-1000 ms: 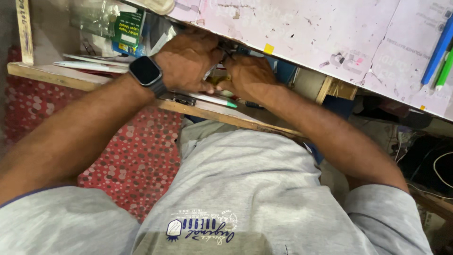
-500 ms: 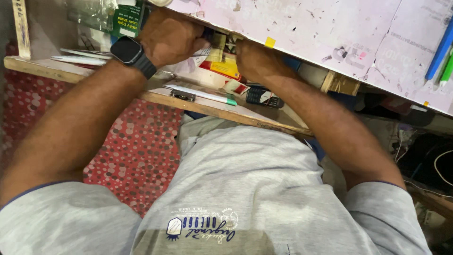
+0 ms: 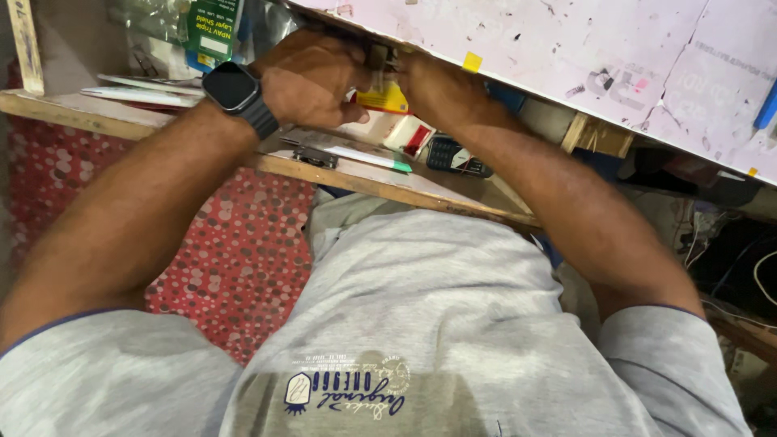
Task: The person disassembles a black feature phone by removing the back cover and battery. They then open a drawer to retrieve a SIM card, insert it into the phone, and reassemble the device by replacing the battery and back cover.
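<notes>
Both hands reach into the shelf under the table (image 3: 566,57), the left hand (image 3: 312,77) and right hand (image 3: 433,85) gripping a yellow box (image 3: 387,99), not yet pulled out.

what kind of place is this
Probably a small repair or craft workbench, perhaps in a shop. Both hands, the left hand and right hand, reach under a scuffed white worktop onto a wooden shelf crowded with small boxes, a pen and a keypad phone.
</notes>
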